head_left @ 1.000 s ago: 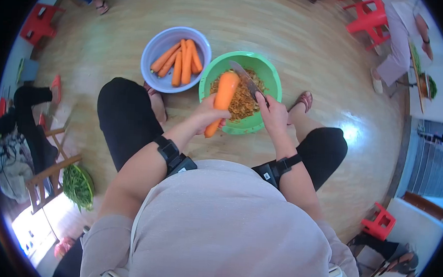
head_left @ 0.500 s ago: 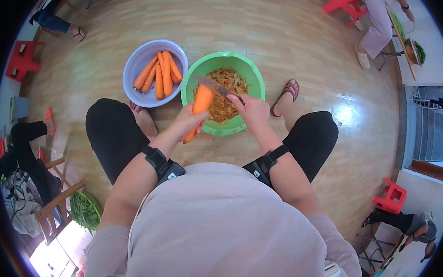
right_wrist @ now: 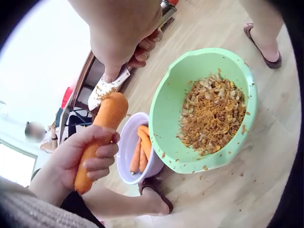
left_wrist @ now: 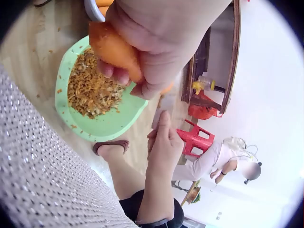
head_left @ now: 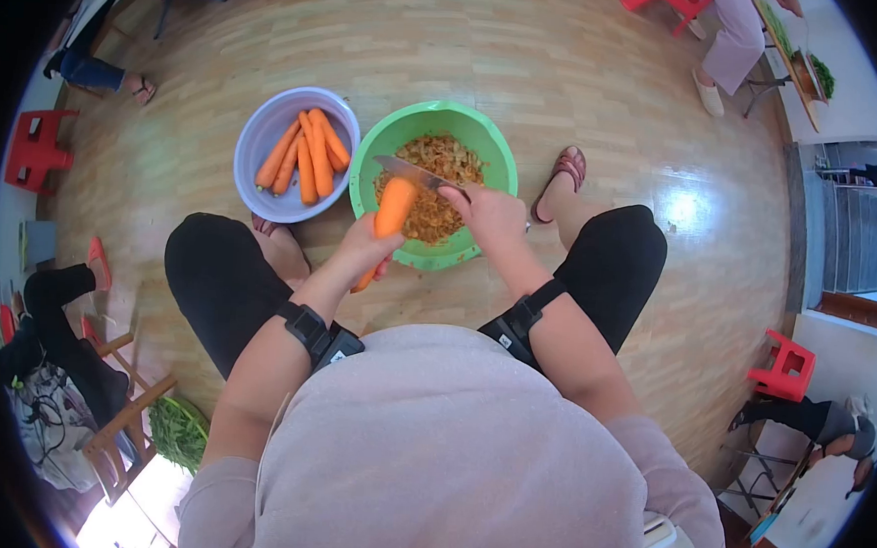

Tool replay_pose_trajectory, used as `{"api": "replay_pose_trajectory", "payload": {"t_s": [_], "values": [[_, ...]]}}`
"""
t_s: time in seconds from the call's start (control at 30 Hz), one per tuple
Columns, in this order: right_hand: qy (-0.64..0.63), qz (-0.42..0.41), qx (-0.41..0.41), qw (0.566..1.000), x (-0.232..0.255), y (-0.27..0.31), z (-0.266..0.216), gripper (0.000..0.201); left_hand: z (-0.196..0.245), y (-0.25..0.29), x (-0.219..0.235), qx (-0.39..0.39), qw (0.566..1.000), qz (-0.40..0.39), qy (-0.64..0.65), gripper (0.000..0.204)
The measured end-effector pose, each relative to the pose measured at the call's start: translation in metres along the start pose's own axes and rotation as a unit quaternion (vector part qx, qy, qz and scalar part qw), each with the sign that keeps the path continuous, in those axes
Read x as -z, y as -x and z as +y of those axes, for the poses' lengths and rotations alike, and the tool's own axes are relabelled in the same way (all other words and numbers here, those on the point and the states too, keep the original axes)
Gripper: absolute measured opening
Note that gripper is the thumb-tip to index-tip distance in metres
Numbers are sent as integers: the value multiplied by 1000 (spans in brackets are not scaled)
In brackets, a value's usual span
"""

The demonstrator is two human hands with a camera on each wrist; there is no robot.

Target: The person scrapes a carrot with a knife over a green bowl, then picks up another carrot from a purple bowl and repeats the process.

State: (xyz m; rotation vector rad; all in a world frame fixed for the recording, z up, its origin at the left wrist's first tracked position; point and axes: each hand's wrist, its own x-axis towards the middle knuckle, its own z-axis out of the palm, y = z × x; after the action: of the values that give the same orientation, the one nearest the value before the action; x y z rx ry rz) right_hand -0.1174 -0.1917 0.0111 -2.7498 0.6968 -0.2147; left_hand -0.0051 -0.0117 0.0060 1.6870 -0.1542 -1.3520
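Observation:
My left hand (head_left: 366, 243) grips a thick carrot (head_left: 394, 207) around its lower part, and its upper end points away from me over the near left side of the green basin (head_left: 502, 158). In my right hand (head_left: 491, 215) is a knife (head_left: 409, 170), held by its handle with the blade across the carrot's upper end. The right wrist view shows orange scrapings on the knife blade (right_wrist: 102, 92), close at the tip of the carrot (right_wrist: 111, 111). Below both hands, the green basin (right_wrist: 168, 137) holds a heap of brown and orange shavings (right_wrist: 213, 116).
Left of the basin stands a lilac basin (head_left: 250, 180) with several whole carrots (head_left: 311, 158). My sandalled feet flank the two basins. Red stools (head_left: 38, 151) stand along the walls, and a basket of green leaves (head_left: 177, 431) sits at lower left. Other people are around the room's edges.
The head view has shifted, so the basins appear further left. The knife has swung from beside the carrot to lie across its upper end. Both hands keep their hold.

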Motion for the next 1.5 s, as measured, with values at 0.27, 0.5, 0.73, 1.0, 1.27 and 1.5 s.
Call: {"api": "replay_pose_trajectory", "payload": {"t_s": [0.27, 0.5, 0.73, 1.0, 1.27, 1.5], "values": [[16, 26, -46, 999, 5, 0, -3, 47, 0, 1, 2, -3, 1000, 13, -16, 35], [-23, 40, 50, 998, -6, 3, -10, 45, -3, 0, 1, -15, 998, 20, -52, 34], [-3, 25, -30, 999, 2, 1, -4, 43, 3, -1, 3, 7, 1000, -6, -29, 36], [-50, 9, 33, 998, -2, 5, -12, 44, -4, 0, 2, 9, 1000, -11, -15, 35], [-6, 12, -5, 1000, 1, 3, -4, 47, -3, -1, 3, 20, 999, 7, -40, 35], [-34, -22, 7, 999, -5, 3, -3, 46, -7, -1, 3, 8, 996, 23, -89, 34]]}}
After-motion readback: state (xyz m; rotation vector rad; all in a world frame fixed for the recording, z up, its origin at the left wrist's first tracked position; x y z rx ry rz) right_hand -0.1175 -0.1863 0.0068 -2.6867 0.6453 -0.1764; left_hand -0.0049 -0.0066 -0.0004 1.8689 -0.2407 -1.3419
